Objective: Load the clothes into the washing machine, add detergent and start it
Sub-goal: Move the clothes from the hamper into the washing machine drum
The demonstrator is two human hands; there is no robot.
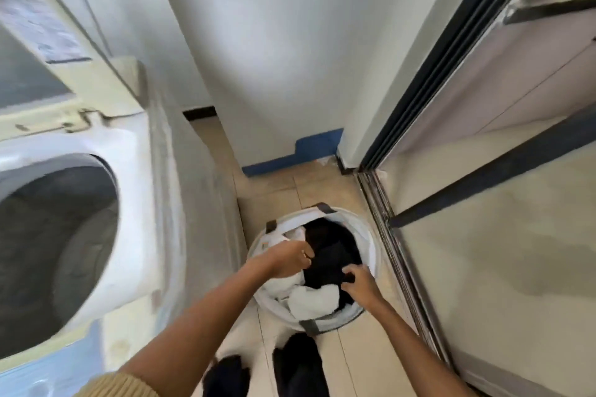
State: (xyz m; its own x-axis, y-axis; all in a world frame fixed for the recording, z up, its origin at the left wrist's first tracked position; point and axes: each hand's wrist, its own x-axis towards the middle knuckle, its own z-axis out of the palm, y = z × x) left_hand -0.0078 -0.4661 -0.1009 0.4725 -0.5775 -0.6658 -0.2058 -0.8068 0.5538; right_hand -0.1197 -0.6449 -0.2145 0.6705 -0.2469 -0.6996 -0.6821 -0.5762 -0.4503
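A round white laundry basket [371, 248] stands on the tiled floor, holding a black garment [332, 251] and white clothes [312, 300]. My left hand [290, 259] reaches into the basket's left side and grips the black garment's edge. My right hand [359, 282] pinches the same black garment at its near right side. The top-loading washing machine [135, 219] stands to the left with its lid [38, 51] up and its grey drum [54, 235] open; no clothes show inside.
A white wall with a blue skirting strip [290, 158] rises behind the basket. A sliding door track and frame [383, 219] run along the right. My dark feet [296, 364] stand just before the basket on the narrow floor strip.
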